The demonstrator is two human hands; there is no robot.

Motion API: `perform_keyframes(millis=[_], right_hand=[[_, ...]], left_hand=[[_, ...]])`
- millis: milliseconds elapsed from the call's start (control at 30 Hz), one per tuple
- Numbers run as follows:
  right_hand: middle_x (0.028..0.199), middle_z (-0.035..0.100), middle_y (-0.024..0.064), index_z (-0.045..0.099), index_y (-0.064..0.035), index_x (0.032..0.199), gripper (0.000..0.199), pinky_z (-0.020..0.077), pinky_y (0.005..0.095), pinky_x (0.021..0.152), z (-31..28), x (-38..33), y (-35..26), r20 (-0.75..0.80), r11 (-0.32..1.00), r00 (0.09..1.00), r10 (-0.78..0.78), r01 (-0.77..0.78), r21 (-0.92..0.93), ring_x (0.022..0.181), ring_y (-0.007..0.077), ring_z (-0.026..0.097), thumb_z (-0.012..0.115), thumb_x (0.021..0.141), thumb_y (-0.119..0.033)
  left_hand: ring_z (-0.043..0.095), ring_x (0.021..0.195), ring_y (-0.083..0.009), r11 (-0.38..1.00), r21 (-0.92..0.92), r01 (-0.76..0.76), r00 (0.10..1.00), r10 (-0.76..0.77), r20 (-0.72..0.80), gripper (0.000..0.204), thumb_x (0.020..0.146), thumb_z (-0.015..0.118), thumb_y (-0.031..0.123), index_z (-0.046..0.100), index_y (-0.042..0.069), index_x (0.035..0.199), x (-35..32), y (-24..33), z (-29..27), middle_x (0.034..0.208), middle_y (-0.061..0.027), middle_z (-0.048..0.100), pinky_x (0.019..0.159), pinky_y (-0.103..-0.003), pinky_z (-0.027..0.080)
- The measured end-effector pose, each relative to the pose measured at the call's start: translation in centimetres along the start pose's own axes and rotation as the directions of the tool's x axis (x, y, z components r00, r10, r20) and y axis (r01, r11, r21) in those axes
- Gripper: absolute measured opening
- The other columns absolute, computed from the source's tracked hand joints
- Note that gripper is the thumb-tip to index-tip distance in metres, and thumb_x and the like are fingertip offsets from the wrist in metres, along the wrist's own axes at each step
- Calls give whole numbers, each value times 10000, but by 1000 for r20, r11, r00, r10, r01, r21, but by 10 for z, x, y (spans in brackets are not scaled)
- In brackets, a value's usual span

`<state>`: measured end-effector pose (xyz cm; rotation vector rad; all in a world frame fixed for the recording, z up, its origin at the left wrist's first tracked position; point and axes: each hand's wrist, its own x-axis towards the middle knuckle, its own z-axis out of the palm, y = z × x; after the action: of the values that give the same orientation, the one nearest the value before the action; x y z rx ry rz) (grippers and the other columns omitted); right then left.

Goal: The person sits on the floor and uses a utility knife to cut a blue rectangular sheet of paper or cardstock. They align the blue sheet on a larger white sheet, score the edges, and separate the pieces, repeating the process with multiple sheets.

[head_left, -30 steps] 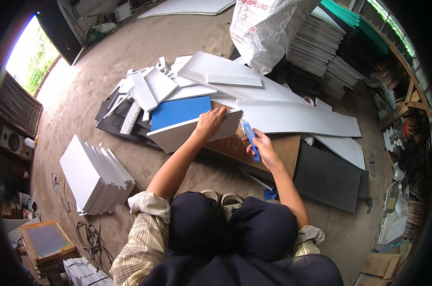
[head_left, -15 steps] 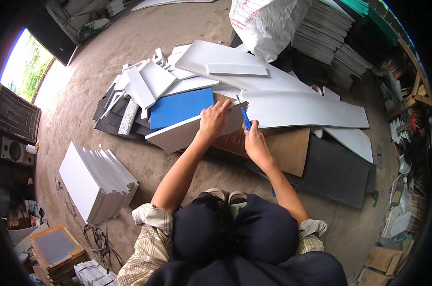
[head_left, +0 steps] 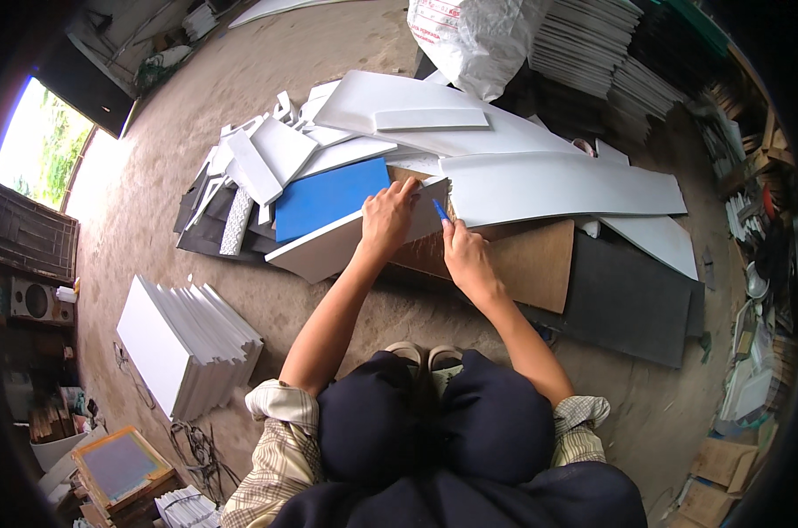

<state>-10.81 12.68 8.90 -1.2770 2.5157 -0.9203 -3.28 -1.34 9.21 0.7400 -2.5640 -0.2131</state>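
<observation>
Concrete floor (head_left: 293, 299) runs between the scrap pile (head_left: 496, 132) at centre and a white stack (head_left: 157, 339) at lower left, while the blue knife (head_left: 439, 209), a second ago just off the board's (head_left: 329, 253) right end, now overlaps it, gripped by the right hand (head_left: 469, 258), near the left hand (head_left: 388, 216) clamped on the board's upper edge.

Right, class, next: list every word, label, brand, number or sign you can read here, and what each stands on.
White sack: red print at its upper left, which I won't copy; the smaller lines are too blurred to read.
Blue cutter in the right hand: no lettering can be made out.
Board in the left hand: none visible.
</observation>
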Motion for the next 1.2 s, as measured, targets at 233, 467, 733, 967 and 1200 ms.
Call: perform_keyframes(millis=[233,467,733,967,1200], right_hand=[[640,555,295,517,59,836,425,469,509,597,-7,0,-9,71,997,995,66,-68,33,683,460,563,318,944,-301],[658,588,261,535,33,798,443,493,477,602,-6,3,-20,94,991,987,132,-133,2,668,429,599,316,943,-324],[703,589,274,542,42,807,437,495,476,638,-1,14,-15,169,990,979,119,-131,60,714,422,600,327,942,-314],[697,584,280,552,43,824,384,482,499,636,52,-39,69,201,983,963,180,-170,-65,702,453,581,359,927,-273],[576,533,259,501,35,796,362,431,495,508,-2,-12,12,92,984,990,109,-120,131,627,445,554,363,941,-267]], left_hand=[[598,713,-269,1000,-7,-6,1000,6,-5,174,818,554,205,530,106,959,1,2,-2,782,-73,583,611,-389,449],[585,711,-233,999,-8,-47,998,47,-29,130,809,553,186,516,91,889,-2,-4,1,756,-55,568,626,-365,437],[590,715,-233,1000,19,-1,1000,1,-1,116,811,543,165,501,84,884,-7,4,1,765,-56,566,619,-358,446],[599,719,-281,1000,-18,7,999,-8,-37,113,825,526,139,509,87,925,-3,-5,2,788,-80,569,606,-395,454],[602,746,-290,962,-245,117,991,-129,-33,181,785,596,153,516,93,936,8,-7,-12,882,-73,615,615,-384,456]])
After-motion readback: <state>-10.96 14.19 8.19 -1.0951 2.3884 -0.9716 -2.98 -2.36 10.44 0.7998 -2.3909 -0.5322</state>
